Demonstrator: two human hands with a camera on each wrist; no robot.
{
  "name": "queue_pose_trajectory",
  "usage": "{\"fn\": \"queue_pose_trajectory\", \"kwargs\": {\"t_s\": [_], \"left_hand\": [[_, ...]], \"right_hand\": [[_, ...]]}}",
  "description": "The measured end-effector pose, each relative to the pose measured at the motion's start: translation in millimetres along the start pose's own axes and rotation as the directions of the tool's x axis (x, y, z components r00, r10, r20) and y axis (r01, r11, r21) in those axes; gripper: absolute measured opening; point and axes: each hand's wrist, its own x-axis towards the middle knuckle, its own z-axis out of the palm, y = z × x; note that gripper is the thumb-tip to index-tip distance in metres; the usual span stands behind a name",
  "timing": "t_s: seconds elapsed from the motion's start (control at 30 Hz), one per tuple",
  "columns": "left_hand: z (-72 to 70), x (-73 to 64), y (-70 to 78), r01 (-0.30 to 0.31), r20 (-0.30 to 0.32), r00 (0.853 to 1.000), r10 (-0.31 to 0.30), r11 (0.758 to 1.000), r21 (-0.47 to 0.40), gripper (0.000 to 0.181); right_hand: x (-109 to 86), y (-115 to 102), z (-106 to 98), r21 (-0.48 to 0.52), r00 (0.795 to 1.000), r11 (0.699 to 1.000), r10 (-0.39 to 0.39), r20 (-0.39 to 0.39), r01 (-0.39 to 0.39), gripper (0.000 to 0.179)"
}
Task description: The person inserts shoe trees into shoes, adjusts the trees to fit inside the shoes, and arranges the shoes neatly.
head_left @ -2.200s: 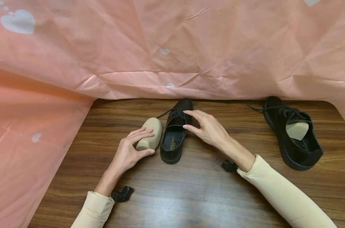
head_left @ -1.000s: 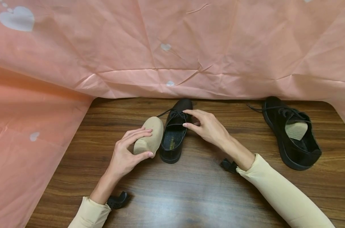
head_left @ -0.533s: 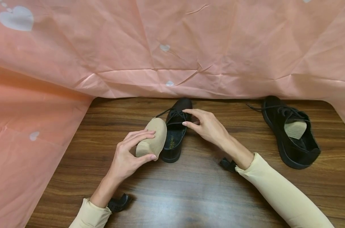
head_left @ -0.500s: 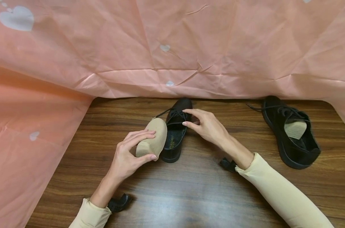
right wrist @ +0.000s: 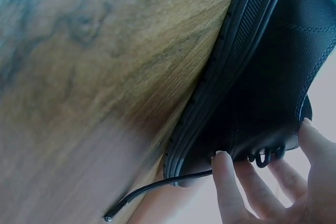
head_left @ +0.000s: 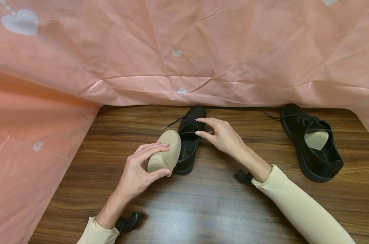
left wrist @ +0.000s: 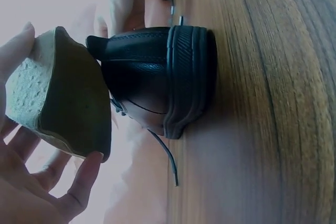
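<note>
My left hand point(head_left: 135, 174) holds a beige moulded shoe insert point(head_left: 172, 154) by its sides, thumb toward me and fingers across its top. The insert is tilted, and it overlaps the left edge of a black lace-up shoe point(head_left: 196, 112). In the left wrist view, its hollow underside point(left wrist: 79, 98) shows beside the shoe's heel, above the table. My right hand point(head_left: 222, 135) grips the shoe's upper around the laces, with its thumb at the tongue. In the right wrist view, the fingertips point(right wrist: 223, 158) rest by the lace eyelets. The shoe stands sole down, toe pointing away.
A second black shoe point(head_left: 324, 169) stands at the right, another beige insert point(head_left: 317, 139) inside it. A loose lace point(head_left: 172, 122) trails left from the nearer shoe. Pink cloth point(head_left: 233, 67) hangs along the back and left edges of the wooden table point(head_left: 202, 210).
My left hand has raised and tilted the insert and shifted it right, partly over the shoe's edge. The lace tip now shows beyond the insert. My right hand has stayed at the shoe.
</note>
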Motion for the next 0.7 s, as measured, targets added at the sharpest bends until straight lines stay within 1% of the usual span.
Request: {"fn": "queue_pose_trajectory", "kwargs": {"t_s": [0.1,0.17,0.33,0.4,0.47,0.6,0.7], "left_hand": [[0.2,-0.3,2.8,0.006,0.004,1.000,-0.006,1.000,-0.007,0.057],[0.5,0.4,7.3,0.008,0.010,1.000,-0.008,1.000,-0.020,0.057],[-1.8,7.1,36.2,0.024,0.036,0.999,-0.022,0.999,-0.044,0.053],[-2.2,8.6,42.5,0.028,0.044,0.999,-0.026,0.998,-0.047,0.052],[0.3,7.6,36.6,0.026,0.050,0.999,-0.023,0.998,-0.054,0.053],[9.1,4.7,18.6,0.021,0.078,0.997,-0.016,0.998,-0.064,0.055],[14.0,4.5,13.1,0.016,0.107,0.994,-0.009,0.998,-0.061,0.055]], "right_hand": [[-0.2,0.6,0.5,0.000,1.000,1.000,-0.002,-0.002,0.002,0.046],[-0.2,0.7,0.6,0.001,1.000,1.000,-0.005,-0.004,0.005,0.046],[0.0,0.6,0.7,0.000,1.000,1.000,-0.012,-0.011,0.012,0.046],[0.1,0.5,0.7,0.001,1.000,1.000,-0.011,-0.008,0.011,0.046],[0.3,0.3,0.7,0.000,1.000,1.000,-0.009,-0.007,0.009,0.046],[0.4,0.3,0.4,-0.013,1.000,1.000,-0.013,-0.016,0.013,0.045],[0.5,0.2,0.5,-0.017,1.000,1.000,-0.012,-0.016,0.012,0.044]]}}
